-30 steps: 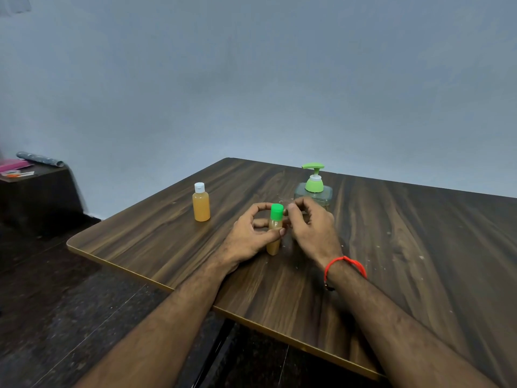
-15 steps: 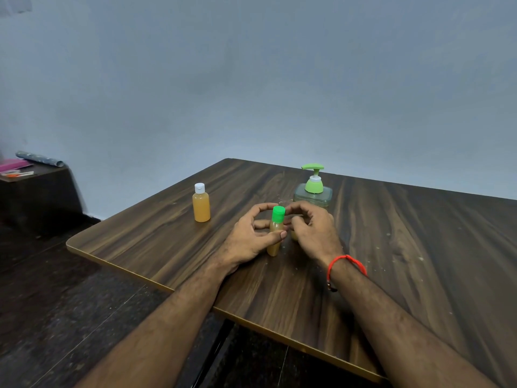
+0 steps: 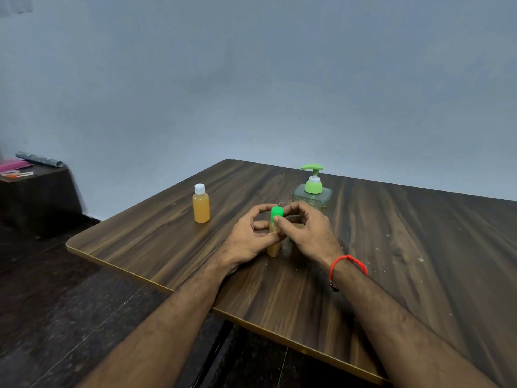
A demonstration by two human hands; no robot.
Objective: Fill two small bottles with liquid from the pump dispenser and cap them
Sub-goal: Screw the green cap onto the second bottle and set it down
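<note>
Right hand (image 3: 309, 233) has shifted its thumb onto the green cap (image 3: 277, 211) | left hand (image 3: 249, 238) grips second bottle (image 3: 273, 242), right grip pinches cap; bottle upright mid-tabletop (image 3: 419, 247) | twist cap square, steady the body | capped bottle (image 3: 201, 205) at 10 o'clock, pump dispenser (image 3: 313, 189) at 1 | bare blue wall.

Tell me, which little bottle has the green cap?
The green-capped bottle held between the left hand and right hand; the white-capped bottle stands alone, farther left.
</note>
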